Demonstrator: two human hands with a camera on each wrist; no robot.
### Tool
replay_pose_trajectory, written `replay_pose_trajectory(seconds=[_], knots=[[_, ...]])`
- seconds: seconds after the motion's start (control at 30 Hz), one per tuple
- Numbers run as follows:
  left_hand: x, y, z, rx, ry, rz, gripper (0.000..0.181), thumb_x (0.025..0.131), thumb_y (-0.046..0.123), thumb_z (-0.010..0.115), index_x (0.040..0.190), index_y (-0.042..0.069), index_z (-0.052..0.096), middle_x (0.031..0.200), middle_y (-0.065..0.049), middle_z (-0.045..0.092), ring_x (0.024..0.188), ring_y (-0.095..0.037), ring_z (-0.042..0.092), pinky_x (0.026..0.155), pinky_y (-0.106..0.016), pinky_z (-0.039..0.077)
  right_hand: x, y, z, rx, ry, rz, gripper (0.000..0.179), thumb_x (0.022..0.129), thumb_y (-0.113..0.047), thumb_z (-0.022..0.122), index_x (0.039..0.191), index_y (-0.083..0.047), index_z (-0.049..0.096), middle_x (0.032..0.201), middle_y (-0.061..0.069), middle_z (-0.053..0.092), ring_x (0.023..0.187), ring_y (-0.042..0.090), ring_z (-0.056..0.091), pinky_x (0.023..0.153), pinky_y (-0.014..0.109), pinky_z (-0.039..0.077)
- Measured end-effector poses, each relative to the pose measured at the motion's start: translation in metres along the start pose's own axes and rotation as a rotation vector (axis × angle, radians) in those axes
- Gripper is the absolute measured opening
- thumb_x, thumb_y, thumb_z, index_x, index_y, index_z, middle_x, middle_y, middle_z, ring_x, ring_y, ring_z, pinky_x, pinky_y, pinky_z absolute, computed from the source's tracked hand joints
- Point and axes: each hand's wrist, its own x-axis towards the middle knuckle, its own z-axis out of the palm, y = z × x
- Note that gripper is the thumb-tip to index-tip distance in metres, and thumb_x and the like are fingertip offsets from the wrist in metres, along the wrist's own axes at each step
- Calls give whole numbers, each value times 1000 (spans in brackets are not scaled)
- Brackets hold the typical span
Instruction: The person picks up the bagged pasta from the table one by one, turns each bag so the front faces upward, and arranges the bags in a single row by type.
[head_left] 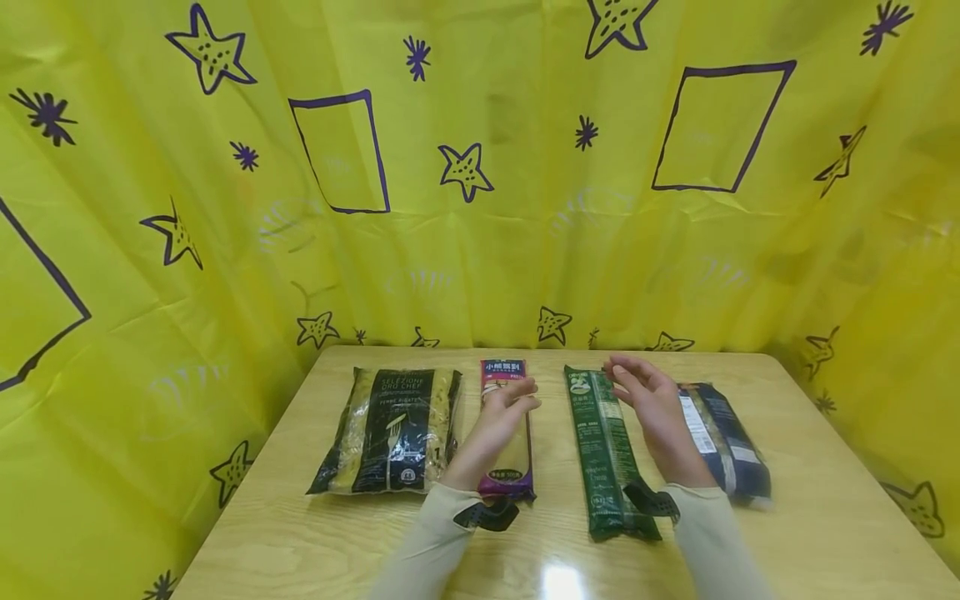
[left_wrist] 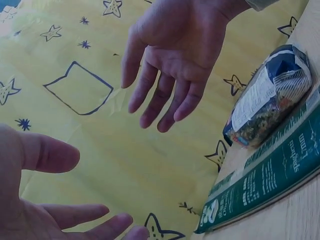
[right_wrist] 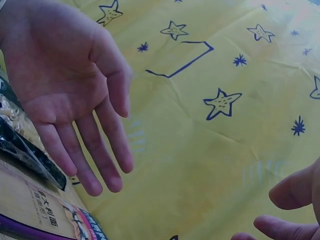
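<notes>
My left hand [head_left: 495, 425] hovers above a narrow purple-and-pink pasta packet [head_left: 516, 467], partly covering it. Over the table between a green spaghetti packet [head_left: 600, 454] and a dark blue pasta bag [head_left: 738, 446] is my right hand [head_left: 660, 417]. Both hands are raised with palms facing each other and fingers loosely extended, holding nothing. The left wrist view shows multicoloured pasta in the blue bag [left_wrist: 270, 95], beside the green packet [left_wrist: 265, 170]. At the left lies a large black-and-clear bag of penne [head_left: 397, 433].
All the packets lie on a light wooden table [head_left: 300, 542]. A yellow curtain [head_left: 510, 258] with drawn stars and rectangles hangs behind the table and along its sides. Dark straps [head_left: 487, 515] circle both wrists over pale sleeves.
</notes>
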Motion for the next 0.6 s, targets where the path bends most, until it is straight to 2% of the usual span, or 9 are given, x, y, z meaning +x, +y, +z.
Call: replay_pose_trajectory(seconds=[0.07, 0.17, 0.5, 0.6], knots=[[1, 0, 4, 12, 0, -2, 52, 102, 16, 56, 149, -4, 49, 152, -24, 53, 147, -43, 43, 125, -61, 29, 1, 1, -1, -8, 2, 17, 48, 107, -35, 54, 146, -7, 52, 115, -27, 65, 109, -9, 59, 93, 10, 50], [2, -1, 9, 27, 0, -5, 51, 102, 18, 57, 149, -1, 51, 151, -22, 55, 145, -42, 45, 124, -60, 33, 3, 3, -2, -29, 6, 39, 49, 108, -36, 53, 147, -7, 51, 119, -25, 64, 109, -9, 58, 101, 17, 51], [3, -7, 21, 21, -10, -46, 50, 103, 23, 58, 149, 3, 53, 153, -17, 55, 147, -39, 44, 123, -62, 33, 7, 9, -4, -35, 11, 71, 49, 108, -36, 51, 148, -7, 50, 112, -29, 60, 111, -8, 56, 120, 41, 41], [3, -8, 23, 26, -20, -47, 50, 102, 23, 59, 148, 4, 53, 153, -17, 55, 147, -39, 45, 123, -61, 34, 8, 11, -6, -39, 10, 60, 50, 109, -35, 50, 149, -6, 49, 111, -29, 60, 112, -6, 56, 117, 37, 44]])
